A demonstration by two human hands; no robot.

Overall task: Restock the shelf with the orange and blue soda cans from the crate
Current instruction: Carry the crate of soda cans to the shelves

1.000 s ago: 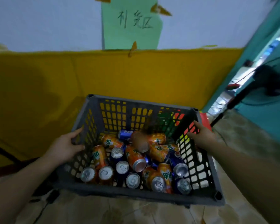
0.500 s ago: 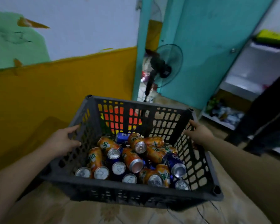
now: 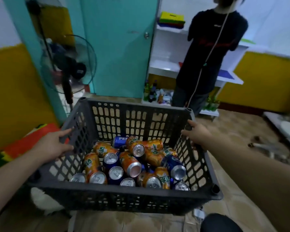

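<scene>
A dark grey lattice crate (image 3: 124, 193) fills the lower middle of the frame, held between both hands; the left hand (image 3: 54, 145) grasps the crate's left wall near the far corner, with fingers stretched along the rim and the thumb pressed against the lattice below; the right hand (image 3: 197, 136) grasps the right wall, its fingers hooked over the rim near the far right corner. Both forearms run in from the bottom corners of the frame.

Inside the crate lies a loose heap of soda cans, none of them upright in rows; the orange cans (image 3: 147, 145) lie mostly on their sides in the middle and at the left, some with silver tops facing the camera; the blue cans (image 3: 120, 141) are mixed among them, one lying at the back of the heap, others near the front and right with their tops showing.

The white shelf (image 3: 166, 67) stands in the upper right of the frame, well apart from the crate; bottles (image 3: 151, 92) crowd its lowest level; a person in dark clothes (image 3: 213, 47) stands just in front of it. A teal door (image 3: 120, 47) sits at top centre; a standing fan (image 3: 69, 64) is at the upper left; patterned floor (image 3: 233, 131) shows to the right of the crate.
</scene>
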